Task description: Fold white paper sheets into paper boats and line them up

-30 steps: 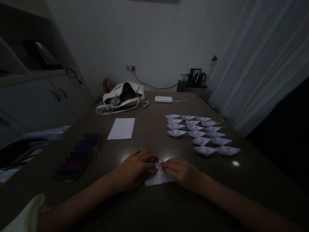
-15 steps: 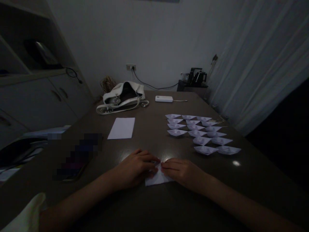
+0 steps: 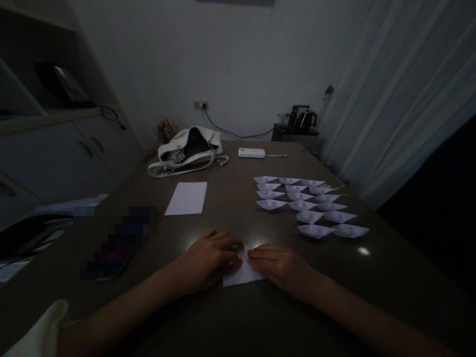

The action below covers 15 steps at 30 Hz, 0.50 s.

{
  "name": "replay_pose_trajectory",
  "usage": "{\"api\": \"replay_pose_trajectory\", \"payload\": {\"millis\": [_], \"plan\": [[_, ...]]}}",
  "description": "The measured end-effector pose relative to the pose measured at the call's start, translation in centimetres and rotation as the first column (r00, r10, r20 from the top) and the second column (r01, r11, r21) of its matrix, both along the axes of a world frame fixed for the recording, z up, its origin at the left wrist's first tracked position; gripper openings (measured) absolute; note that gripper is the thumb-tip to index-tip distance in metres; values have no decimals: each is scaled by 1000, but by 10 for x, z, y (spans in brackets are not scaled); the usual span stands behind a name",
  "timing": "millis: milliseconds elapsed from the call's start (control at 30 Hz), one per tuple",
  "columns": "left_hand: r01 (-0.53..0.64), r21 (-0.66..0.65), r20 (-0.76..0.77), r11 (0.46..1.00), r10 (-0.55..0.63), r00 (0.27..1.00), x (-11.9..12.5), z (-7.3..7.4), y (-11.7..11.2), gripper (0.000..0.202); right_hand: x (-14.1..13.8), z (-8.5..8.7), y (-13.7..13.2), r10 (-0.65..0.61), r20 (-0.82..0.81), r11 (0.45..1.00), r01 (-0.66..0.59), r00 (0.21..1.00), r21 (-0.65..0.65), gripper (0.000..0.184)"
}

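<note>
A small piece of folded white paper lies on the table in front of me, its top narrowing between my hands. My left hand is on its left side, fingers curled over the edge. From the right, my right hand presses the paper with its fingers held together near the top fold. Both hands partly cover the sheet, so its full shape is hidden. Several folded paper boats stand in rows to the right, beyond my right hand. A stack of white paper lies farther off to the left.
A white handbag and a white power bank with a short cable lie at the table's far end. On the left is a phone-like object, blurred out. Black kettles stand beyond the table.
Both hands stay on the folded paper with almost the same grip. Only a slight shift of the whole view shows; the boats and the stack have not moved.
</note>
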<state>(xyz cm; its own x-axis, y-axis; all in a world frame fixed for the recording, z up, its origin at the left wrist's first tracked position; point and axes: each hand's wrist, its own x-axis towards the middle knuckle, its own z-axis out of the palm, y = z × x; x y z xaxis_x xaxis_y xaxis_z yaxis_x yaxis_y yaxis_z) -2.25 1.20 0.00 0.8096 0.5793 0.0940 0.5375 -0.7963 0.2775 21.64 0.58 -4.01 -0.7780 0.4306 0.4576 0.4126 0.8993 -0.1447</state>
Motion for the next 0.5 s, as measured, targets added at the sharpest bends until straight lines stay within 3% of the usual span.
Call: {"api": "replay_pose_trajectory", "payload": {"millis": [500], "plan": [[34,11,-43,999,-34,998,1,3,1,17,-1,5,-1,-17,20,998,19,1000,-67,27]]}}
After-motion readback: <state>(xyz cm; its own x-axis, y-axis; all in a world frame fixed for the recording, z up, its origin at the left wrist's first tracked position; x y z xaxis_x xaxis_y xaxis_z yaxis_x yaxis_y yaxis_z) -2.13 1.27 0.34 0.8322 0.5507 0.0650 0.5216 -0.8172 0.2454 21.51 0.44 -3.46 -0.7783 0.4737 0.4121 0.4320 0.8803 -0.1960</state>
